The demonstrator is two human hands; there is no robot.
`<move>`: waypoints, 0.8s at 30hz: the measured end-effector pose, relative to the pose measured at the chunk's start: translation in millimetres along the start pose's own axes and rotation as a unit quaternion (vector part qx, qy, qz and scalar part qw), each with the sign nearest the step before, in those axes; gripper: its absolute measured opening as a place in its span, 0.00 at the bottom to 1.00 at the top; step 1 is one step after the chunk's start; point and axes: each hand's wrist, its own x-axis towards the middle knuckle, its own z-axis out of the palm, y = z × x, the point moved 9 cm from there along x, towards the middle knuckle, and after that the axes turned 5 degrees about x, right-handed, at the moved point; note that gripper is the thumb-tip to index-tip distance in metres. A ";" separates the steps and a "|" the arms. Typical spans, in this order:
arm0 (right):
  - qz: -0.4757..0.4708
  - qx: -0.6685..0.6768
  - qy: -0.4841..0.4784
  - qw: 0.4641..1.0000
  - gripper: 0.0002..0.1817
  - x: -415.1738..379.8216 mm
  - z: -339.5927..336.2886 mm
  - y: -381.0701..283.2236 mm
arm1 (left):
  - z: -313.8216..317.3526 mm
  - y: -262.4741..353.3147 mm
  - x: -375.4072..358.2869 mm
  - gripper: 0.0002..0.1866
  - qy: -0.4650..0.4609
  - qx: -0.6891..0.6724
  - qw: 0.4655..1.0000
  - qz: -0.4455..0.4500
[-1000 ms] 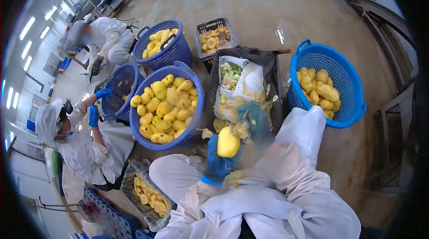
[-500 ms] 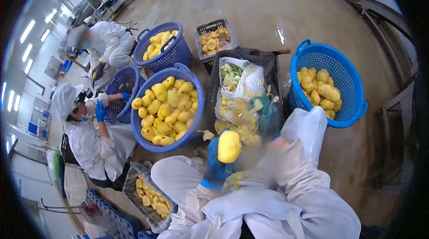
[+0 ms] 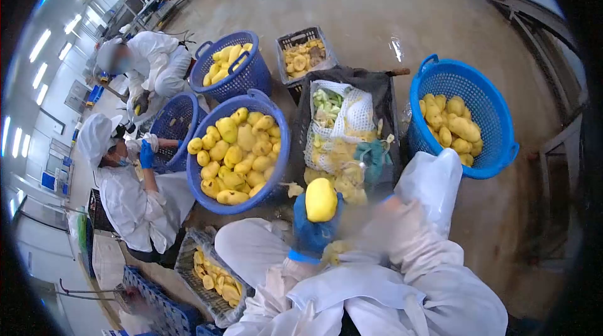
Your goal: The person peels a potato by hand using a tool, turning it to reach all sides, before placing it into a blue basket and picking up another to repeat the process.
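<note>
My left hand (image 3: 314,233), in a blue glove, is closed around a yellow oval fruit (image 3: 321,199) that stands up out of the fingers. To its right my right hand (image 3: 373,159), in a teal glove, is curled over the right side of the dark-lined crate (image 3: 386,100). A blurred smear covers its wrist, and I cannot tell what it holds. Yellow peelings (image 3: 347,186) lie below it, and a white net (image 3: 358,116) with green and yellow scraps lies in the crate.
A purple basket (image 3: 239,209) of yellow fruit stands left; a blue basket (image 3: 496,91) holds smooth yellow fruit at right. Another full basket (image 3: 257,75) and a crate of pieces (image 3: 330,53) stand beyond. Two people in white, one close (image 3: 135,204) and one farther (image 3: 157,53), sit at left.
The fruit in my left hand has tipped a little and shows a rounder face. My right hand shows less blurred, still over the crate. The nearer person's hands have shifted slightly.
</note>
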 end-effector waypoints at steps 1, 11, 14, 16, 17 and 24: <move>0.004 0.098 -0.039 0.994 0.06 9.7 -1.4 5.4 | 3.3 2.0 -0.5 0.23 -0.002 0.009 1.000 0.010; 0.096 -0.042 -0.113 0.988 0.21 -63.6 80.7 -24.9 | -8.3 -11.2 -4.5 0.24 -0.053 0.060 0.995 -0.063; -0.035 -0.021 -0.082 0.996 0.21 -29.3 51.1 -25.2 | -17.4 -16.6 -8.6 0.26 -0.010 0.031 0.996 -0.081; -0.030 0.011 -0.021 0.999 0.18 -6.3 28.2 -23.9 | -11.9 -13.1 -1.4 0.26 -0.005 0.010 0.997 -0.077; 0.041 0.053 0.002 0.998 0.18 -12.7 19.4 -17.1 | -13.4 -10.9 2.0 0.25 -0.004 0.014 0.998 -0.066; 0.038 0.118 -0.052 0.991 0.16 -2.0 19.9 -4.9 | -22.0 -13.1 5.2 0.24 0.000 0.044 0.998 -0.033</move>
